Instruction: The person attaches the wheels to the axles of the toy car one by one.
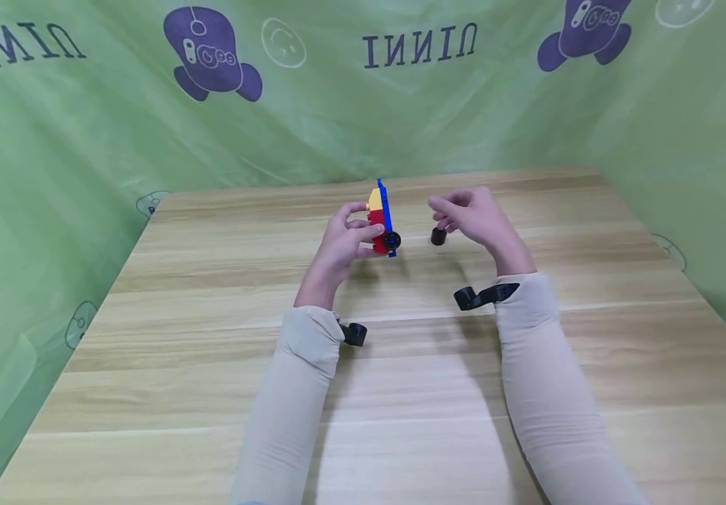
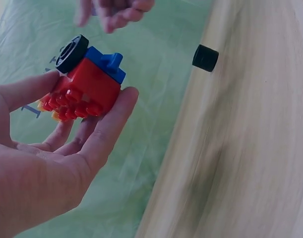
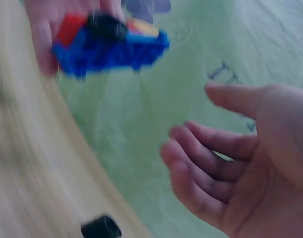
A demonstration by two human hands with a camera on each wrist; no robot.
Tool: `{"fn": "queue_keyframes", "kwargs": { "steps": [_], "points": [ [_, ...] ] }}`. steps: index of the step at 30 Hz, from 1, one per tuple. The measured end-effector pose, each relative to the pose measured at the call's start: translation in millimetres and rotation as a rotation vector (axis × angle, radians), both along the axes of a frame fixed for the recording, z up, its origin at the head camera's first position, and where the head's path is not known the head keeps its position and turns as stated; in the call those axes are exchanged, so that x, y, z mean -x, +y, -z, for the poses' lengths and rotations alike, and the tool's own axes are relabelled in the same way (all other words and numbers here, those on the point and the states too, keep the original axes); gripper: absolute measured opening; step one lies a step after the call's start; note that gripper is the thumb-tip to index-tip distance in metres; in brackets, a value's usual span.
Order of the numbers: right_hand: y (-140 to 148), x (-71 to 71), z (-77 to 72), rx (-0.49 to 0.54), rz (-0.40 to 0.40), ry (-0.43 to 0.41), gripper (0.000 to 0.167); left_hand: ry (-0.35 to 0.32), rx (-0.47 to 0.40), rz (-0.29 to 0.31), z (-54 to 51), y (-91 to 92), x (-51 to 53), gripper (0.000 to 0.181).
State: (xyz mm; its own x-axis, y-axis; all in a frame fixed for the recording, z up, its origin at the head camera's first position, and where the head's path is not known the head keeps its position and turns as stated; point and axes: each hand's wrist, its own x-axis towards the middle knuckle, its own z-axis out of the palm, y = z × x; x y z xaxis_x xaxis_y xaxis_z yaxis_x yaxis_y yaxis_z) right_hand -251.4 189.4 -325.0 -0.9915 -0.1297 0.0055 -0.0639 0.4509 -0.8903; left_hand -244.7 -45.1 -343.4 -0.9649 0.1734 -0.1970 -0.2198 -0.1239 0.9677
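The left hand is gripping a brick assembly between the thumb and the fingers. The assembly is standing on end, clear of the tabletop, between the two hands. Its blue base is facing the right hand; its red brick and yellow brick are lying on the left-palm side. A black wheel is sitting at the lower end of the base.

The right hand is holding nothing; its fingers are curving loosely, with the thumb standing well apart from them. In the head view, a black cylinder is showing just below the right fingertips; whether it is resting on the tabletop cannot be told.

Pale sleeves are covering both forearms, and a black wrist mount is projecting from each cuff. Green printed cloth is hanging behind the wood-grain tabletop.
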Motion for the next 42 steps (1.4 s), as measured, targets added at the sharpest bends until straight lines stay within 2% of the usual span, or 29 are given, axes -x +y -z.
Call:
{"fn": "queue_keyframes", "kwargs": {
  "steps": [2, 5, 12, 17, 25, 42],
  "points": [
    [4.9, 2.9, 5.5, -0.064, 0.067, 0.019, 0.044, -0.002, -0.009, 0.009, 1.2, -0.5, 0.5, 0.054],
    [7.9, 8.5, 17.5, -0.135, 0.095, 0.021, 0.041, -0.007, -0.021, 0.016, 3.2, -0.8, 0.5, 0.058],
    [9.9, 19.8, 47.5, -0.271, 0.031, -0.083, 0.060, -0.021, -0.027, 0.027, 5.7, 1.8, -0.7, 0.057],
    [12.0, 20.9, 58.2, -0.322, 0.029, -0.081, 0.058, -0.019, -0.023, 0.042, 5.9, 4.8, -0.7, 0.058],
    [12.9, 21.6, 62.1, -0.345, 0.062, -0.037, 0.050, -0.012, -0.014, 0.052, 6.8, 8.0, 0.8, 0.058],
    [8.6, 21.3, 60.4, -0.347, 0.079, -0.052, 0.049, -0.012, -0.028, 0.055, 5.1, 7.2, -0.2, 0.058]
  ]
}}
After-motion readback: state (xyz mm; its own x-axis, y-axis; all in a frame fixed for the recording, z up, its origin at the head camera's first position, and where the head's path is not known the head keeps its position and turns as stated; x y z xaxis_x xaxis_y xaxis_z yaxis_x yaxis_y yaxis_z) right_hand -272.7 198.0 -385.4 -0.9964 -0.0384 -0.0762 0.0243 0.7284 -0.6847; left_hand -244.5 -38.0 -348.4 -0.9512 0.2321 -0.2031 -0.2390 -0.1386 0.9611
